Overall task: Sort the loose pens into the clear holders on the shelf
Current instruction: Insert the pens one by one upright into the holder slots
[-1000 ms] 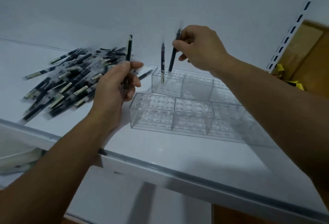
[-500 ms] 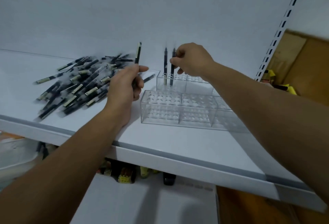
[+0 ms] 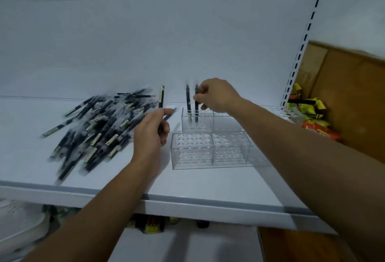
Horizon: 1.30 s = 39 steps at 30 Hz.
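Right hand [image 3: 216,95] pinched slim dark pen [image 3: 196,103] standing in rear clear acrylic holder [image 3: 208,123] | left hand [image 3: 152,134] gripped second dark pen [image 3: 161,97] upright | loose pen heap [image 3: 100,128] lay just left

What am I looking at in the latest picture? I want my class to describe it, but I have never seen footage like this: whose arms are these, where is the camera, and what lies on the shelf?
There is no machine here. These are one person's two bare arms, filmed by a wide-angle camera worn on the person's head, looking forward and down. So the person's left arm is on the picture's left.

On the white shelf lies a heap of loose dark pens with pale labels. To its right stand two clear plastic holders with rows of round holes: a rear holder and a front holder, which has no pens in it.

The left hand grips one dark labelled pen upright. The right hand pinches a second dark pen standing in the rear holder, beside a third pen already there. Coloured packets lie at the far right.
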Available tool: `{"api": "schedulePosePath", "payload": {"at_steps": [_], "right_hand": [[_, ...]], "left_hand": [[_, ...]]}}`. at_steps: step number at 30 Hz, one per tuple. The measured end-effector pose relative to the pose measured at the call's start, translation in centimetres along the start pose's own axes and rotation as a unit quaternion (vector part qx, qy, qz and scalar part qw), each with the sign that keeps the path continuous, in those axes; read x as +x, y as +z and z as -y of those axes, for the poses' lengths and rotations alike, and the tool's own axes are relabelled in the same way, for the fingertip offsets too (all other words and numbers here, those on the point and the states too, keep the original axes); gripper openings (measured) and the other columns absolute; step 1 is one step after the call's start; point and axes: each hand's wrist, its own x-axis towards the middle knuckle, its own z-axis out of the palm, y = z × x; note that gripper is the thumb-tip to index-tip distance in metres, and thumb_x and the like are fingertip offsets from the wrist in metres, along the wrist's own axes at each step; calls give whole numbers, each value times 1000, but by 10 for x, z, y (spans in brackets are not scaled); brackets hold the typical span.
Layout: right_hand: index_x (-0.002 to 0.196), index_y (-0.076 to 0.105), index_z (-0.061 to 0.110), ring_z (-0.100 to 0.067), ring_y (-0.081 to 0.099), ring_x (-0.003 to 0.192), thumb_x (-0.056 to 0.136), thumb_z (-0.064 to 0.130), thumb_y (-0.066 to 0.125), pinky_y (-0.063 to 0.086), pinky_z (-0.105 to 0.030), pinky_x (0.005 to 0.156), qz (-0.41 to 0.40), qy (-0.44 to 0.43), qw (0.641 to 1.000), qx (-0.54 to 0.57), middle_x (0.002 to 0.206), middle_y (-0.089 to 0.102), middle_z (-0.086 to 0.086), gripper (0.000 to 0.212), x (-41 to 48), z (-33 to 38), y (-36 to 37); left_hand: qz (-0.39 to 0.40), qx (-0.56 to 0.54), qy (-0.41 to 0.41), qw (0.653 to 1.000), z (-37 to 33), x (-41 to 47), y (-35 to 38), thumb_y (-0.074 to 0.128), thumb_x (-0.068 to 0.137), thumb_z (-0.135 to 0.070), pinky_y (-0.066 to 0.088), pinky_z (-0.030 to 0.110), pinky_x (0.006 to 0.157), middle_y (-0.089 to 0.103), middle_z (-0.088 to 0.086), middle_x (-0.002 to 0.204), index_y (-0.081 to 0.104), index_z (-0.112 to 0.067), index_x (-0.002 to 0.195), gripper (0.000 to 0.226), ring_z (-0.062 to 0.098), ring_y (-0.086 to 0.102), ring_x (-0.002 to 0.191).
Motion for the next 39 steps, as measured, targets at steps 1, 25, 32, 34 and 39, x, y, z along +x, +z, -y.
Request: {"api": "schedulePosePath", "payload": {"at_steps": [1,25,32,34,39], "right_hand": [[71,56,19,-20,71,83,92,29,62,55,-37,79,1,8,1000,-2,86,73,-3,24,0,1,0],[92,71,18,1,59,60,90,22,68,46,-13,55,-4,12,962,273,79,68,9,6,-75,61,11],[92,65,14,-6,68,66,95,20,60,51,-18,56,-155,49,910,382,90,73,-4,8,-63,38,-19],[91,64,15,-6,68,67,96,20,59,51,-19,58,-193,57,913,354,91,72,-4,10,-55,24,-35],[93,66,15,-7,69,70,96,23,60,52,-20,61,-144,53,955,254,88,72,-1,10,-26,-5,-30]], "left_hand": [[2,-1,0,1000,0,0,-1,46,100,-26,23,20,45,49,-3,57,70,-17,93,27,9,32,50],[74,-42,-5,996,-3,1,2,57,94,-24,34,20,55,53,-4,65,73,-25,67,32,6,40,55],[53,-1,-24,998,2,16,0,59,94,-25,40,18,78,62,-5,120,63,-21,118,24,13,55,113],[90,92,-24,991,4,29,-2,64,91,-27,40,23,90,57,-5,129,58,-25,126,36,14,51,120],[200,80,-141,966,11,66,6,73,86,-16,44,46,103,46,4,142,48,-12,139,59,21,45,130]]}}
